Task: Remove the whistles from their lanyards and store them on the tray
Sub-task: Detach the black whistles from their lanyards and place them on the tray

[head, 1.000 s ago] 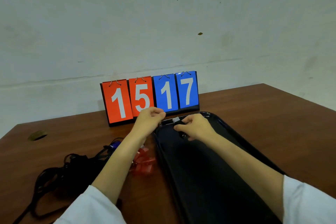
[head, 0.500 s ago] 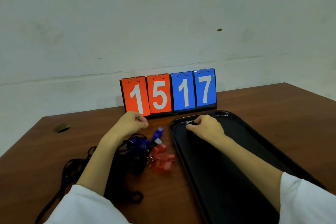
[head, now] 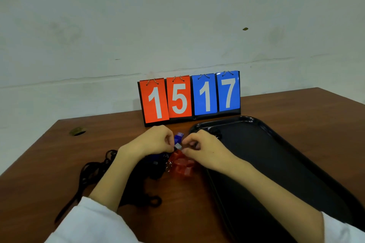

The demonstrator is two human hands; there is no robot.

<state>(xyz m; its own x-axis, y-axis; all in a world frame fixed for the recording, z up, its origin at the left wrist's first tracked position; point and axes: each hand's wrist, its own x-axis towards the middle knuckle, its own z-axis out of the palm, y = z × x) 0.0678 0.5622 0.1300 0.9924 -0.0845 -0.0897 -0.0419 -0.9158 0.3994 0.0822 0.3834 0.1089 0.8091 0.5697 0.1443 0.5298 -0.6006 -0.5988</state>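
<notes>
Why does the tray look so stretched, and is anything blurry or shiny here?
Head view: the wide-angle lens stretches the tray toward the lower right corner. Head view: soft, even light, a dull sheen on the tray's far rim. Head view: the red whistles look smeared, the scoreboard digits sharp.

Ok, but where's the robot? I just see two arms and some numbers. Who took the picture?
No robot here, just a person. The camera sits on their head and looks down, so you see their own arms. The left hand pinches a blue whistle; the right hand curls its fingers at the little grey clip beside it, but I can't tell if it grips. Below lie red whistles and a heap of black lanyards on a brown table. The black tray on the right is for the whistles; one small dark thing lies in its far corner. The numbers are a flip scoreboard showing 15 and 17.
</notes>
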